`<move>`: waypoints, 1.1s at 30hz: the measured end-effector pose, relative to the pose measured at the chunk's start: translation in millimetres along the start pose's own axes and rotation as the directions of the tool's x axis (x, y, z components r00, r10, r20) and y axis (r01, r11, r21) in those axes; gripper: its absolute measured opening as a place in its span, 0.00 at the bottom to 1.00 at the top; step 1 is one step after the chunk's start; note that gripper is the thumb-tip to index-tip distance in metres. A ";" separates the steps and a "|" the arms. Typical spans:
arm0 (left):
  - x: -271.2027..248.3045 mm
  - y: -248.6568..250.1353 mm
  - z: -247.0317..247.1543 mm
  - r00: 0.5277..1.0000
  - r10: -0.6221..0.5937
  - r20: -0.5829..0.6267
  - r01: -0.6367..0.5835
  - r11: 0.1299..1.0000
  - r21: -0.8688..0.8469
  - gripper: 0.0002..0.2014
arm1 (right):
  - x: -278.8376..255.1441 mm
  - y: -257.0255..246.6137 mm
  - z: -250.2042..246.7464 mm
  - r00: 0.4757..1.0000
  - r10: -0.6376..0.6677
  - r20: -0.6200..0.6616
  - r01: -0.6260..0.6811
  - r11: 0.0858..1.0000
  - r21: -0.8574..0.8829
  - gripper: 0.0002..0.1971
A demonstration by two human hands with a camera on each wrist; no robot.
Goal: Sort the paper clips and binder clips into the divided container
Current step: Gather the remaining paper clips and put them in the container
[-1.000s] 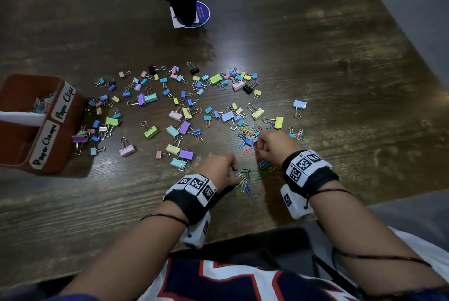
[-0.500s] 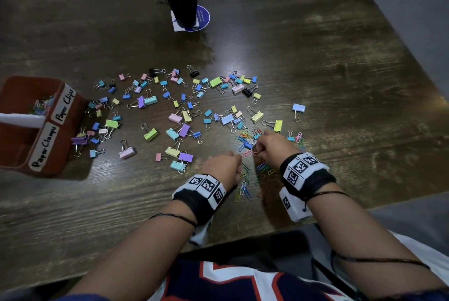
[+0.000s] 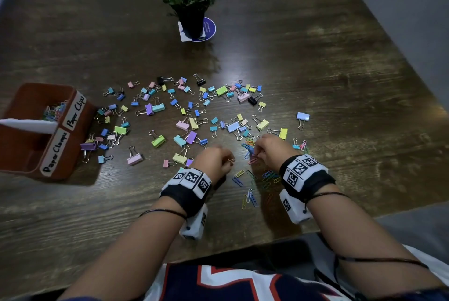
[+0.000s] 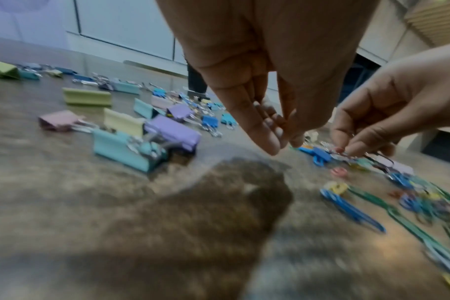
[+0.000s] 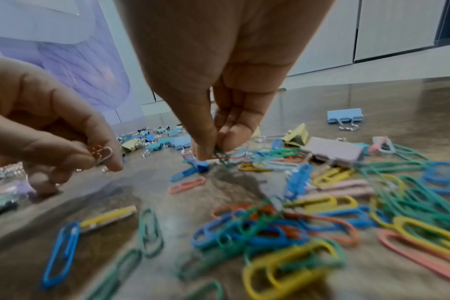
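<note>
Green was the clip pinched upright in the right hand, tip down on the table. The left hand held a few clips. The loose clips lay flat between the wrists, pointing every way; the container sat well off left, nearer the left hand.

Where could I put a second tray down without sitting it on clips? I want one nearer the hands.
Bare table lies right of the lone blue binder clip, and between the container and the left hand along the near edge. Crowded: the middle, and the paper clips between both hands.
</note>
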State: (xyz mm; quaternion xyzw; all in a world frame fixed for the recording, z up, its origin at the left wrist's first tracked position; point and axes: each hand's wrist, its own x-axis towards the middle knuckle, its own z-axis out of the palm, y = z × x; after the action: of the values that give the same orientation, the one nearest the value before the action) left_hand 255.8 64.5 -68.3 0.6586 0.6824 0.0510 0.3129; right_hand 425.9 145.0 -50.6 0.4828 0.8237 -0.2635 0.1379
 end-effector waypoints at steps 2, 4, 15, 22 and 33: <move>-3.5 -11.6 -14.4 0.998 -0.009 -0.054 0.007 1.000 -0.022 0.11 | 3.8 -10.5 -8.5 1.000 -0.002 0.003 0.002 1.000 0.016 0.09; -9.4 -25.2 -31.4 0.990 -0.042 -0.134 0.032 0.997 -0.077 0.10 | 8.4 -23.5 -15.6 1.000 -0.014 -0.027 0.015 0.998 0.064 0.08; -78.6 -151.6 -169.0 0.768 -0.370 -0.523 0.322 0.929 -0.184 0.09 | 47.4 -132.0 -19.1 0.973 -0.145 -0.181 0.202 0.915 0.349 0.08; -84.4 -238.5 -226.9 0.640 -0.559 -0.528 0.556 0.810 -0.184 0.10 | 78.2 -193.6 -10.7 0.948 -0.227 -0.225 0.299 0.878 0.373 0.08; -90.3 -287.7 -236.2 0.709 -0.570 -0.414 0.620 0.785 -0.019 0.17 | 104.3 -237.0 5.3 0.946 -0.197 -0.258 0.295 0.854 0.429 0.07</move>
State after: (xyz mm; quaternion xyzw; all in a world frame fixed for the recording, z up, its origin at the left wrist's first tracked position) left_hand -116.1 24.8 14.3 0.3960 0.9087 0.0387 0.1264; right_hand 168.3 123.8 -33.9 0.4164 0.8021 -0.4159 -0.1016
